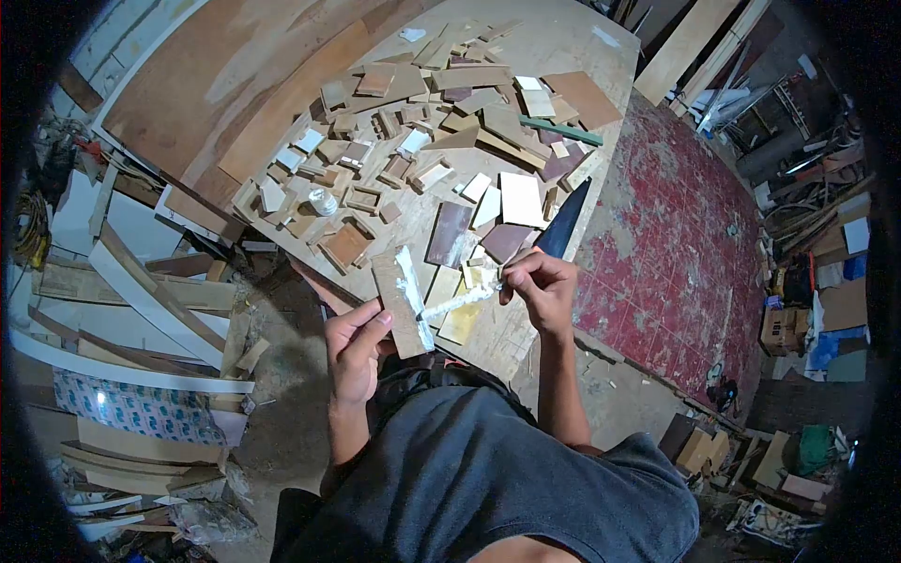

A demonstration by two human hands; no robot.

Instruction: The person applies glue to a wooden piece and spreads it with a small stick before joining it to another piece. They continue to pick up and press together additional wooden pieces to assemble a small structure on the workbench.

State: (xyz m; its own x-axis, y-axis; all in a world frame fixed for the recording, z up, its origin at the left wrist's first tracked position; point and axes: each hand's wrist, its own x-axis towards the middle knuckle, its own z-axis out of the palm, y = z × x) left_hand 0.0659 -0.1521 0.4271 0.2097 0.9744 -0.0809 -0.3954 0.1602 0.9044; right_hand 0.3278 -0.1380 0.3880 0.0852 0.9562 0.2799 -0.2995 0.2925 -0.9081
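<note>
My left hand (357, 345) is closed on a flat brown wood piece (398, 305), thumb on top. A thick white smear, like glue, runs down the piece's right edge. Between the fingertips of my right hand (544, 289) is the end of a thin stick (460, 302) coated in the same white stuff. Its far tip meets the smeared edge of the wood piece. Below the stick lies a yellowish wood strip (460, 322) on the workbench (511, 342). Just beyond my hands are a purplish-brown tile-like piece (450, 233) and a white rectangular piece (521, 199).
Many wood offcuts (404, 84) cover the bench, with small open wooden boxes (348, 243) and a small whitish container (323, 201) at left. A dark pointed piece (565, 220) lies along the right edge. Large plywood sheets (225, 84) stand at left; red flooring (657, 253) is at right.
</note>
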